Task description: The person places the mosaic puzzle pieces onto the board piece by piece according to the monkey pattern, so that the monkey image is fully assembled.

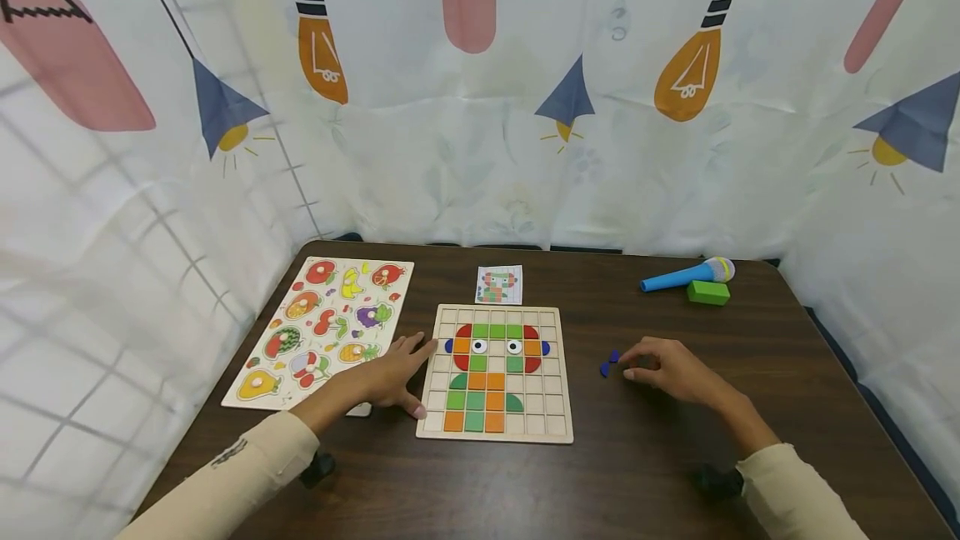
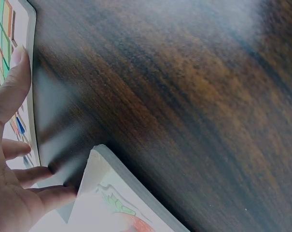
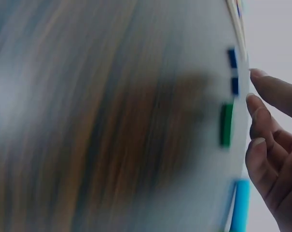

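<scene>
My left hand has its fingers spread and rests at the left edge of a wooden grid board. In the left wrist view, the thumb lies on the board's rim. Green, orange, red and blue tiles on the grid form a figure with two round eyes. To the right of the board, my right hand hovers with bent thumb and index finger just beside two small dark-blue pieces. In the right wrist view, a gap shows between the fingertips and the blue pieces, and nothing sits between the fingers.
Behind the grid board lies a small picture card with a similar tile figure. A fruit puzzle board is at the left, partly under my left forearm. At the back right, a blue toy microphone lies against a green block. A printed curtain surrounds the table.
</scene>
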Demonstrator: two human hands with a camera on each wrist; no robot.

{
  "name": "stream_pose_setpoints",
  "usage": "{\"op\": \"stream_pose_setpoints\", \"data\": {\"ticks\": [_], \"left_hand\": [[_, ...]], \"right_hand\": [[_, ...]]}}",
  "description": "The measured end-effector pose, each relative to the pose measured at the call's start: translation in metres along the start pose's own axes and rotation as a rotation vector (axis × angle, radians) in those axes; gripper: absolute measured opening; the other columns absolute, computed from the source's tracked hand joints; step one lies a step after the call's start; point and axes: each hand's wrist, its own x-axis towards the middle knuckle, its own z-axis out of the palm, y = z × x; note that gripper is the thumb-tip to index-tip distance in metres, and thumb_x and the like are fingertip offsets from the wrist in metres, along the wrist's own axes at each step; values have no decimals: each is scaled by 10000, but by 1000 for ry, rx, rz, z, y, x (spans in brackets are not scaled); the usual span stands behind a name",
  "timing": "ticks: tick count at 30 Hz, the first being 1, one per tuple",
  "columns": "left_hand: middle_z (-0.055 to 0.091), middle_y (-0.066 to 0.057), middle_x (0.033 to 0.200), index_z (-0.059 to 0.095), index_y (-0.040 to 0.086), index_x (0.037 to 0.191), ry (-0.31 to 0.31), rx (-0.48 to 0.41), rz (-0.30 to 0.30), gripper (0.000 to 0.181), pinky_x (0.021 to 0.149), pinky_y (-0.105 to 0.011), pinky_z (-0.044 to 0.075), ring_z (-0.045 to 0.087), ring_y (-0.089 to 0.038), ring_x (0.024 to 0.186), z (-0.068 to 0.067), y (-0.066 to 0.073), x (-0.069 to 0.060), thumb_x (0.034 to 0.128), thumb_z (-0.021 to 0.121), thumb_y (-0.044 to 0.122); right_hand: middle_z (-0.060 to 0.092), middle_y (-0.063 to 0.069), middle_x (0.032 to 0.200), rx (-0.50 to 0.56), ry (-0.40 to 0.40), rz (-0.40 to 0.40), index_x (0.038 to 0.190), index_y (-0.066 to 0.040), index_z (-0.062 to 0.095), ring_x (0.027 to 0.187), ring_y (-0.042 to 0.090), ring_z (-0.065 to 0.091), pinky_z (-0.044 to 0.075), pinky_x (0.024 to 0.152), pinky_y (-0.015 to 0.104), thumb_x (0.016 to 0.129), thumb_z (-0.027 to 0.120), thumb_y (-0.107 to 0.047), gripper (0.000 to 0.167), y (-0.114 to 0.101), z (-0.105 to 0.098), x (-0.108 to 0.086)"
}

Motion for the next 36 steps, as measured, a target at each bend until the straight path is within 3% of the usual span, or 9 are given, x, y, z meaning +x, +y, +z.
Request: {"op": "stream_pose_setpoints", "data": {"ticks": [5, 11, 20, 30, 36], "left_hand": [[161, -245, 1649, 253, 102, 1594, 0, -5, 3, 1085, 1136, -660, 285, 138, -505, 1510, -1, 1, -1, 754, 874, 393], [152, -249, 1650, 244, 96, 1597, 2, -2, 12, 1089, 1139, -654, 285, 132, -508, 1510, -2, 0, -2, 757, 871, 391], [147, -250, 1651, 240, 92, 1598, -1, -7, 15, 1103, 1133, -657, 289, 125, -510, 1510, 0, -1, -1, 748, 872, 398], [150, -255, 1648, 239, 89, 1598, -1, -4, 7, 1097, 1136, -658, 283, 124, -513, 1509, -1, 0, -1, 753, 874, 385], [160, -257, 1645, 249, 86, 1594, -1, 1, 8, 1095, 1135, -661, 281, 137, -517, 1505, -3, 3, -3, 750, 880, 383]], "right_hand": [[657, 6, 1025, -5, -15, 54, 1154, -110, 719, 617, 14, 501, 461, 564, 237, 922, 735, -227, 261, 18, -12, -15], [643, 37, 1001, 23, -25, 81, 1167, -76, 697, 618, 21, 513, 475, 544, 248, 922, 735, -221, 288, 24, -12, -20], [621, -12, 972, -60, 16, 88, 1170, -124, 715, 700, 20, 455, 420, 599, 238, 907, 751, -253, 296, 26, -8, -16], [644, -36, 955, -60, 42, 57, 1076, -132, 732, 695, -11, 477, 445, 596, 228, 902, 757, -236, 205, 25, -5, -17], [642, -34, 953, -59, 25, 86, 1026, -166, 667, 710, 8, 492, 444, 615, 230, 913, 744, -211, 144, 20, -2, -15]]}}
